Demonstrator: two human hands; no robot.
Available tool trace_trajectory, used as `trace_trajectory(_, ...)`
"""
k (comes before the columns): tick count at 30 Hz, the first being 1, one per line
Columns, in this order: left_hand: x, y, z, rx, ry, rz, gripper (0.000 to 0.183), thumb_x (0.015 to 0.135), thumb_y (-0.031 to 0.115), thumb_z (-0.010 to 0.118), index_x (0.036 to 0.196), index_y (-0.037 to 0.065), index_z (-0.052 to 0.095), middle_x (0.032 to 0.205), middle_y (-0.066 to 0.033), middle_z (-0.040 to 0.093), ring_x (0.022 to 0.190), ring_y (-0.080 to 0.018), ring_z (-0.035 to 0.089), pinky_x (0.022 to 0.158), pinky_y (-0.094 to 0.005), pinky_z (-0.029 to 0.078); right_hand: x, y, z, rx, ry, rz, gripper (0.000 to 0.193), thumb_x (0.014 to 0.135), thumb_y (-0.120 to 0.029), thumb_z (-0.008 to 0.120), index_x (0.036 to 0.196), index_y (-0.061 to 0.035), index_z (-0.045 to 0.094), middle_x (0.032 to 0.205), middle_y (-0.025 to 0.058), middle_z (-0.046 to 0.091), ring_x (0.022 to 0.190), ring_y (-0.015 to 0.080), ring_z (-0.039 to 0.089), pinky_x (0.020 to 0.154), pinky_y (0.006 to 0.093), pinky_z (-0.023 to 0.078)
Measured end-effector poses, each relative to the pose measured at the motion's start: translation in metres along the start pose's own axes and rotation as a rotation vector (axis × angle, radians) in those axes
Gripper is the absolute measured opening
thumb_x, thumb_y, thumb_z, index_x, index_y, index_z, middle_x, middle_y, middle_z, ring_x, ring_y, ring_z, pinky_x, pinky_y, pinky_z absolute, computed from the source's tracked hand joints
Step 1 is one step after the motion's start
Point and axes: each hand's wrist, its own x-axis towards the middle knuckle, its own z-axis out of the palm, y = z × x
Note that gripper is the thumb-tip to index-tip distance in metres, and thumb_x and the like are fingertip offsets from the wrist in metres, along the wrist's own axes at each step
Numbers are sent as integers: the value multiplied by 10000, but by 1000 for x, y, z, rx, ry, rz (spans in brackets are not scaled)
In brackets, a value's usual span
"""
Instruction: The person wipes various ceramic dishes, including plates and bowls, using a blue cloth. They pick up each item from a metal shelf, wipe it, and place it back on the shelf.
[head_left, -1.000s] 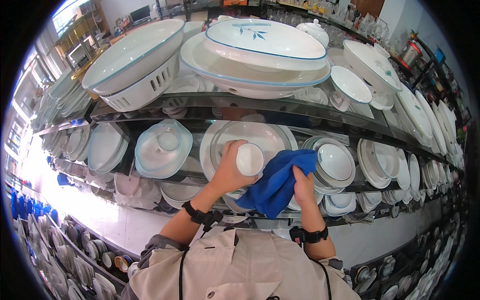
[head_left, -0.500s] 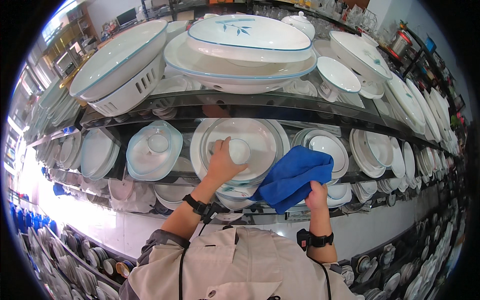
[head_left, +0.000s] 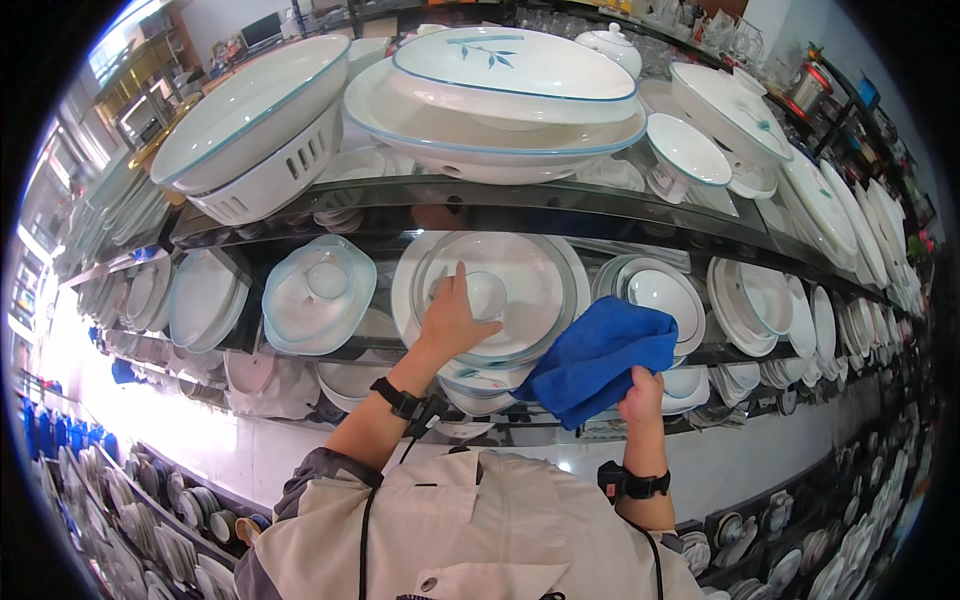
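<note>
A small white bowl (head_left: 485, 296) rests in the middle of a stack of round white plates (head_left: 522, 320) on the middle shelf. Over the bowl's left and lower side is my left hand (head_left: 452, 318), its index finger stretched up and its thumb out to the right. Its fingers are spread, and I cannot tell whether they still touch the rim. My right hand (head_left: 640, 396) grips a blue cloth (head_left: 600, 360) by its lower right corner. The cloth hangs bunched in front of the shelf, covering part of the neighbouring plates and bowls (head_left: 655, 292).
Above, the dark-edged upper shelf (head_left: 470, 205) carries large oval dishes (head_left: 515, 75), a slotted white dish (head_left: 270, 175) and a lidded pot (head_left: 610, 45). Left of my hand stands a wavy-edged plate (head_left: 310, 325) with a small bowl. More stacked dishes fill the lower racks.
My left hand's fingers have spread apart from their grip around the small bowl. The cloth stays in my right hand, barely moved. The whole view has shifted slightly.
</note>
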Motion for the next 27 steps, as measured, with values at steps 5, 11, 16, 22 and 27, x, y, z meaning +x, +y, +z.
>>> trace_trajectory(5, -9, -12, -18, -78, 133, 107, 1065, 712, 362, 848, 1497, -83, 283, 1340, -294, 470, 1283, -447, 460, 1087, -472, 400, -2, 4, 15, 30, -36, 16, 476, 977, -148, 535, 1421, 4, 458, 1371, 155, 569, 1243, 308, 574, 1061, 451, 467)
trace_trajectory(11, -16, -71, -73, 12, 463, 142, 722, 760, 215, 790, 1355, -40, 471, 1307, -243, 523, 1220, -427, 494, 1049, -486, 405, 4, 6, 38, -113, -243, 27, 495, 963, -103, 583, 1424, 30, 463, 1385, 170, 570, 1240, 311, 581, 1069, 448, 464)
trace_trajectory(16, -31, -152, -128, 176, 669, 57, 576, 747, 100, 728, 1284, 2, 545, 1282, -217, 558, 1218, -413, 495, 1047, -484, 400, 5, 14, 75, -73, -265, 77, 523, 930, -78, 613, 1424, 20, 472, 1379, 142, 578, 1247, 281, 571, 1074, 427, 449)
trace_trajectory(22, -42, -240, -163, 232, 644, -50, 553, 753, 59, 689, 1288, -2, 560, 1336, -228, 546, 1281, -437, 453, 1103, -502, 365, -5, 43, 137, -99, -319, 114, 522, 909, -56, 636, 1409, 12, 500, 1369, 121, 589, 1259, 253, 560, 1071, 415, 443)
trace_trajectory(27, -33, -297, -177, 192, 444, 63, 520, 770, 102, 733, 1269, 37, 600, 1305, -185, 604, 1294, -436, 479, 1134, -476, 361, -22, 67, 201, -93, -445, 90, 521, 905, -50, 649, 1406, -4, 513, 1360, 108, 598, 1254, 240, 562, 1064, 408, 448)
